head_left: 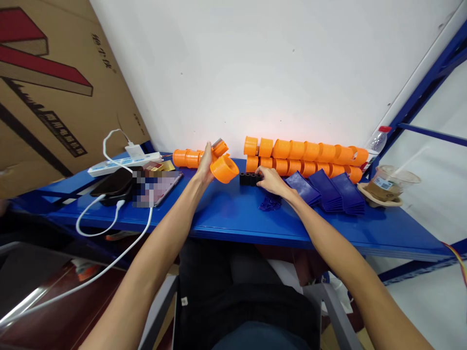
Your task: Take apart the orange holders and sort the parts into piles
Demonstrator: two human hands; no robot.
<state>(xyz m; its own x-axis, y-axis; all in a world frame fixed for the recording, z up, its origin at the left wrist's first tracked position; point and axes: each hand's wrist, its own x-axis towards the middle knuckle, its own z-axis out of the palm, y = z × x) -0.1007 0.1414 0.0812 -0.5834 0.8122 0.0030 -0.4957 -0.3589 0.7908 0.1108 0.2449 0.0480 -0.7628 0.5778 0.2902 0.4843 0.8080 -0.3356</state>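
My left hand [206, 166] is closed around an orange plastic piece [224, 170] above the blue table. A wide, hollow ring forms the piece's near end, and a smaller part with a grey strip sticks up behind the fingers. My right hand [272, 181] reaches down to a short row of small black cylinders [248, 179], its fingertips pinched at the right end of the row. Whether one is gripped is partly hidden by the fingers. Just below that hand lies a little heap of dark blue plastic pieces [270, 202].
Orange rings [304, 150] stand in two stacked rows along the wall, with more orange rings [186, 158] at left. Blue flat packets [326, 190] lie right, beside a drink cup [388, 183] in a carrier. Phones [118, 182], cables and a power strip [124, 164] occupy the left.
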